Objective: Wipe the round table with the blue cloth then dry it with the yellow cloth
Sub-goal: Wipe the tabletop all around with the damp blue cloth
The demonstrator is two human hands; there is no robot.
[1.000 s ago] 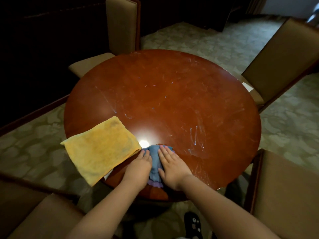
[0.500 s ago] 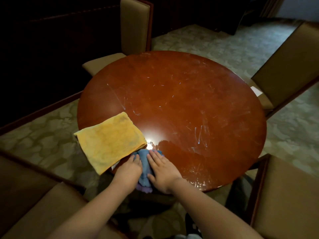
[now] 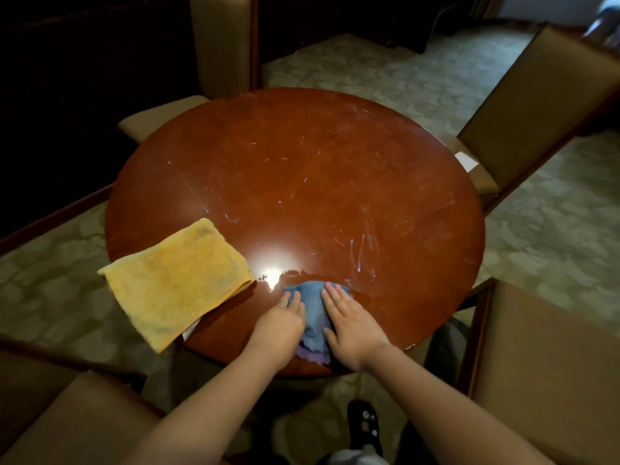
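Blue cloth (image 3: 310, 313) pressed flat on the round table (image 3: 302, 182), near edge.
Left hand (image 3: 280, 325) and right hand (image 3: 352, 330) (2 open palms) spread pressure for wiping; yellow cloth (image 3: 177, 280) waits left.

We reach both bare forearms forward, our left hand (image 3: 280, 325) and right hand (image 3: 352, 327) lying palm-down side by side, fingers (image 3: 332, 295) straight.

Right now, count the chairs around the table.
4. One chair at the far left, one at the far right, one at the near right, one at the near left. Others may be out of view.
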